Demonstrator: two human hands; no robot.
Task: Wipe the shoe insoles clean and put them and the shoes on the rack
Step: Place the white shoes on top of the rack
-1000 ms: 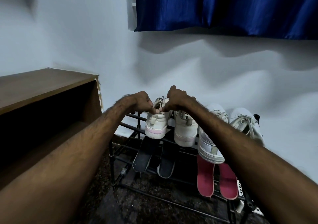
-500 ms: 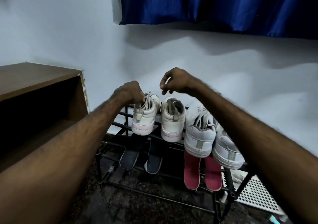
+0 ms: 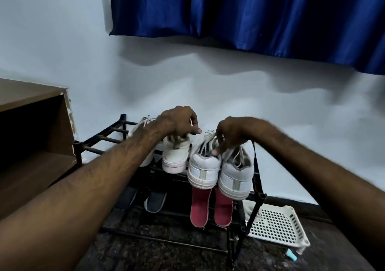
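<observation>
A black metal shoe rack (image 3: 100, 139) stands against the white wall. Its top tier carries two pairs of white shoes, heels toward me. My left forearm partly hides the leftmost shoe (image 3: 137, 129). My left hand (image 3: 179, 122) curls over the laces and tongue of the second shoe (image 3: 176, 156), which has a pinkish sole. My right hand (image 3: 231, 135) pinches the laces of the third shoe (image 3: 205, 170), beside the fourth shoe (image 3: 235, 179). Two dark insoles (image 3: 155, 201) and two red insoles (image 3: 200, 206) lean on the lower tier.
A brown wooden shelf unit (image 3: 31, 108) stands left of the rack. A white perforated plastic basket (image 3: 277, 227) lies on the dark floor to the right, with a small teal object (image 3: 291, 255) near it. A blue curtain (image 3: 250, 10) hangs above.
Both hands have shifted right along the top tier: the left from the first shoe to the second, the right from the second shoe to the third shoe's laces.
</observation>
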